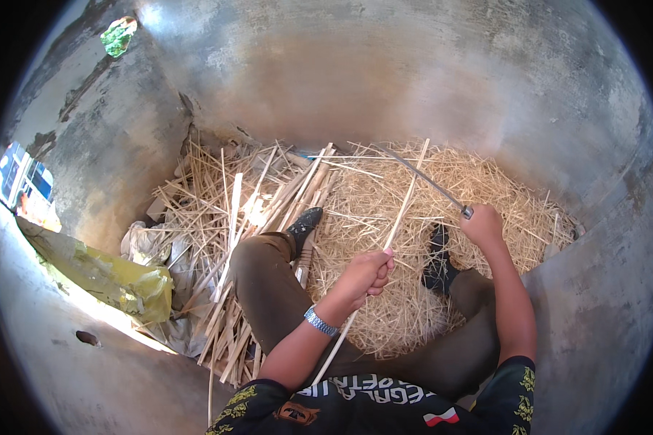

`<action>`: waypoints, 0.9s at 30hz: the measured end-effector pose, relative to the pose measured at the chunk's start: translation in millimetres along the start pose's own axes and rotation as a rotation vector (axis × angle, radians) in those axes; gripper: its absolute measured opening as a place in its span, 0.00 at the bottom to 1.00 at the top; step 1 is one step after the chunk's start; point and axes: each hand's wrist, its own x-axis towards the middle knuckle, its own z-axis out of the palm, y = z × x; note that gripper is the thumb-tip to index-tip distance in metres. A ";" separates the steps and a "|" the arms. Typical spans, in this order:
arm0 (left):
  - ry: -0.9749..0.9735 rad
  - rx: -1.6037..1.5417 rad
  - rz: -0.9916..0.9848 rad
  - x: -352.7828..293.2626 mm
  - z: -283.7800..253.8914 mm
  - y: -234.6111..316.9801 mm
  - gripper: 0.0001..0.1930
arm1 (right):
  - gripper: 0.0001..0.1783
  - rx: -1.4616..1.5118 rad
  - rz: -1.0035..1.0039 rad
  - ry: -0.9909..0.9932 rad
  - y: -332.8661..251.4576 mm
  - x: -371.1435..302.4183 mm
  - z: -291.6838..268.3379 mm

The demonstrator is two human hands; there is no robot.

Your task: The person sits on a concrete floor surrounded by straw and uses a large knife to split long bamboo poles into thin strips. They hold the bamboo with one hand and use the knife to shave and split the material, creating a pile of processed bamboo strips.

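Observation:
My left hand (366,278), with a metal watch on its wrist, is closed round a long, thin, pale strip of split wood or bamboo (407,199). The strip slants from beside my body up and away to the right. In my right hand (482,224) is a knife with a long, narrow, dark blade (437,187), gripped by its handle. Its blade points away to the left and crosses the strip's far part; whether the two touch I cannot tell.
Shavings (370,304) cover the floor between my legs and beyond. Longer strips (225,319) lie heaped at the left, beside a yellow sheet (134,279) and pale sacking (145,243). Dark shoes (305,228) rest among them. A rough grey wall (341,72) encloses the space.

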 end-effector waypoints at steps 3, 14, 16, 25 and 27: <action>0.002 -0.017 0.002 -2.5 -2.7 5.1 0.15 | 0.13 -0.035 -0.133 0.017 -13.2 -8.9 3.3; -0.010 -0.034 0.026 -7.3 1.0 8.2 0.14 | 0.12 -0.082 0.000 0.028 11.0 2.2 -16.9; -0.020 -0.036 0.027 -6.8 0.4 8.0 0.14 | 0.12 -0.059 0.121 0.038 20.9 7.0 -21.6; -0.072 -0.179 -0.030 -10.6 -3.4 17.5 0.16 | 0.10 -0.088 -0.300 0.113 -8.9 -15.3 -16.4; -0.017 -0.062 0.008 -16.2 1.5 20.8 0.16 | 0.09 -0.070 -0.325 0.123 -11.1 -13.7 -17.9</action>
